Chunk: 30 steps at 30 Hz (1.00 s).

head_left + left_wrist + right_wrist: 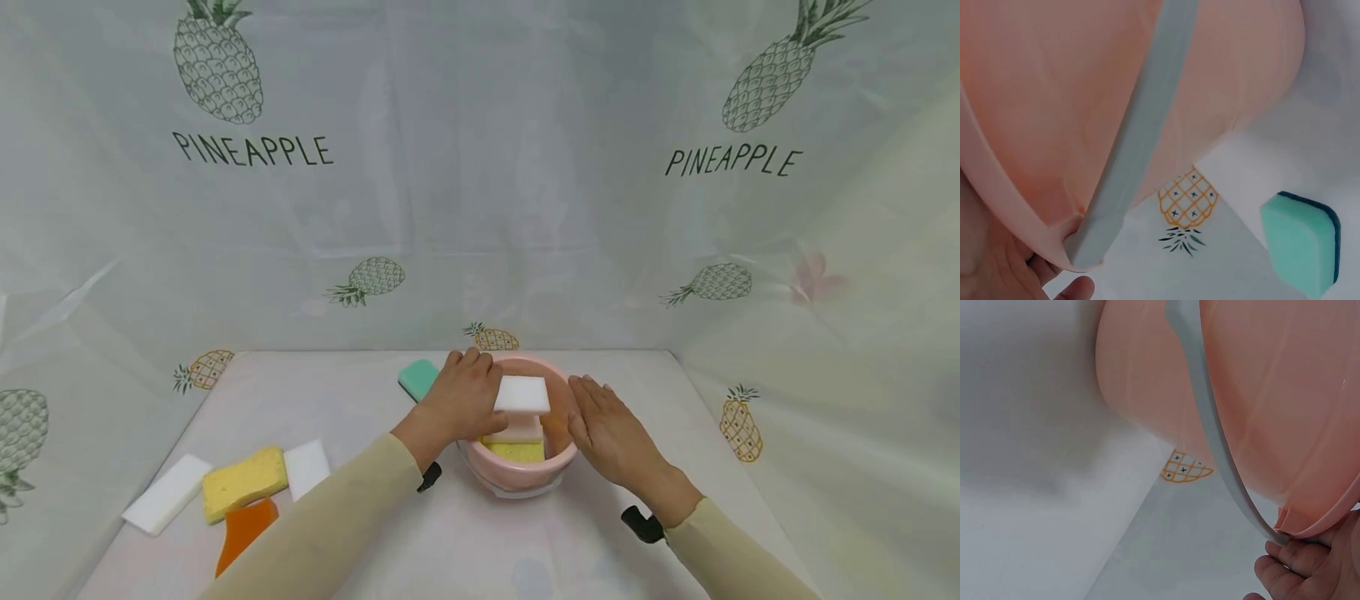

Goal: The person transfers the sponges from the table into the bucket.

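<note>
You're in a makeshift screened-off work booth: pineapple-print sheeting (480, 192) walls in your pale table (435, 542) at back and both sides. Home or studio, can't tell.

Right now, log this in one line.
left hand: at pink bucket, left rim, grip unclear; right hand: at right rim; opening: white sponge, yellow sponge

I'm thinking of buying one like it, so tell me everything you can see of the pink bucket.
The pink bucket is round, apparently smooth plastic, open-topped. Its grey handle joins near the rim and hangs down outside. It stands upright on the table, a yellow sponge and a white block showing in its mouth. The left hand grips its left rim; the right hand rests against the right.
</note>
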### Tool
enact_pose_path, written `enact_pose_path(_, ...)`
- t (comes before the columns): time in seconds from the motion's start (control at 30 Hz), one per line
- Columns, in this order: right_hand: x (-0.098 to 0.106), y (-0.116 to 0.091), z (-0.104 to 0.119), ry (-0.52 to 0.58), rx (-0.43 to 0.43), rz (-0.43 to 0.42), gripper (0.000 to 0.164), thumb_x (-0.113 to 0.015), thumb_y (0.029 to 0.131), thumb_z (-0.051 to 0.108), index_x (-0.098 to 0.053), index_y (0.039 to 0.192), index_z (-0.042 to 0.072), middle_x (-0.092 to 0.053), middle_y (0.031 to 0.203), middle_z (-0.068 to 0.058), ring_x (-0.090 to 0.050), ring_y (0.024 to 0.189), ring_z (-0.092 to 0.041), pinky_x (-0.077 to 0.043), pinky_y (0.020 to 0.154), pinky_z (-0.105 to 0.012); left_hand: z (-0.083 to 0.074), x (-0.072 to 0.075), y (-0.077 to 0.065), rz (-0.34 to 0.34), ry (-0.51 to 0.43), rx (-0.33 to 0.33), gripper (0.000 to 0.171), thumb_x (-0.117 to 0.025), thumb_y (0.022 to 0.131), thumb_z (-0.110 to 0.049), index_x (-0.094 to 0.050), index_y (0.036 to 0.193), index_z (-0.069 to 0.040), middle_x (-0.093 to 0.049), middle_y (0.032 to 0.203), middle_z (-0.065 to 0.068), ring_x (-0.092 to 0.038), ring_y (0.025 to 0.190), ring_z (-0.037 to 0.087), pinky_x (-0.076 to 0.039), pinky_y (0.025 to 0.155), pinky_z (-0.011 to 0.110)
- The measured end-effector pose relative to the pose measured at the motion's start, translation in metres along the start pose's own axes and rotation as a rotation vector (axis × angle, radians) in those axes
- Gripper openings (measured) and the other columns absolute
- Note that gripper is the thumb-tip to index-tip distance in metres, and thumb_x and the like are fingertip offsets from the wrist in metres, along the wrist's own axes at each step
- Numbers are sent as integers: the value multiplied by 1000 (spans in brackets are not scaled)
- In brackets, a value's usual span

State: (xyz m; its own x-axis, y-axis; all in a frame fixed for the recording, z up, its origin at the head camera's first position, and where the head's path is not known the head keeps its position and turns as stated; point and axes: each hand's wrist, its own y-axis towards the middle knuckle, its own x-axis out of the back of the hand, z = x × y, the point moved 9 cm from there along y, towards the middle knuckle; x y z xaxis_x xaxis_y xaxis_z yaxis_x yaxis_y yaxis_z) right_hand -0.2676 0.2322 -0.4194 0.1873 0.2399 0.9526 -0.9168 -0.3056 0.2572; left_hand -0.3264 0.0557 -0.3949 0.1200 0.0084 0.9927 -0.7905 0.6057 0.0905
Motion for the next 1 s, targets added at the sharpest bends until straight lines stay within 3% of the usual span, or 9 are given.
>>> enact_pose_path(0.37, 2, 0, 2, 4, -5, -9, 57, -44, 112, 27, -40, 156, -9, -45, 162, -24, -40, 153, -42, -29, 125, -58, 0, -3, 3, 23, 48, 26, 62, -62, 95, -59, -61, 131, -9, -61, 123, 5, -49, 118, 25, -41, 106, 47)
enact_pose_path(0.73, 3, 0, 1, 1, -21, -25, 56, -47, 111, 26, -42, 155, -9, -47, 160, -24, -42, 152, -41, -30, 125, -57, -2, -2, 0, 13, 75, 24, 65, -68, 93, -60, -60, 132, -8, -60, 124, 6, -49, 120, 26, -43, 105, 46)
enact_pose_path(1.0, 4, -1, 2, -9, -8, -33, 56, -48, 111, 26, -43, 155, -9, -48, 160, -24, -43, 151, -42, -32, 124, -58, -3, -2, -1, -44, 55, 10, 52, -68, 94, -51, -63, 125, -9, -61, 117, 5, -49, 114, 25, -43, 101, 45)
